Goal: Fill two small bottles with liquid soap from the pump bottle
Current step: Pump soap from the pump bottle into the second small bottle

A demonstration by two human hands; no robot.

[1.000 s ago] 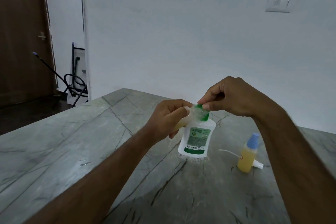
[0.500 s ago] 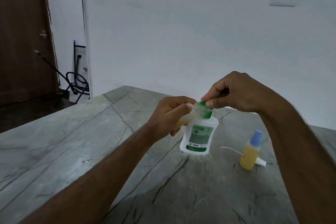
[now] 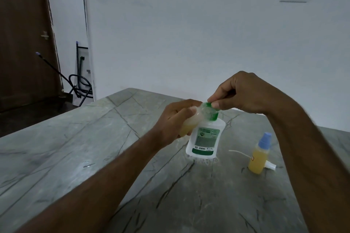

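Note:
A white pump bottle point(image 3: 205, 139) with a green label stands on the marble table point(image 3: 75, 147). My right hand point(image 3: 240, 94) pinches its green pump head point(image 3: 212, 111) between thumb and fingers. My left hand point(image 3: 176, 119) grips a small clear bottle point(image 3: 189, 124), tilted, with its mouth against the pump head; yellowish soap shows in its lower part. To the right stands a second small bottle point(image 3: 259, 154) with a blue cap, filled with yellow soap.
A loose white spray cap with a thin dip tube point(image 3: 269, 165) lies by the blue-capped bottle. Wet drops sit around the pump bottle's base. A white wall rises behind the table. A brown door and black stand are at far left.
The view has shifted slightly; both hands keep their holds on the small bottle and the pump head. No clear movement of the bottles on the table.

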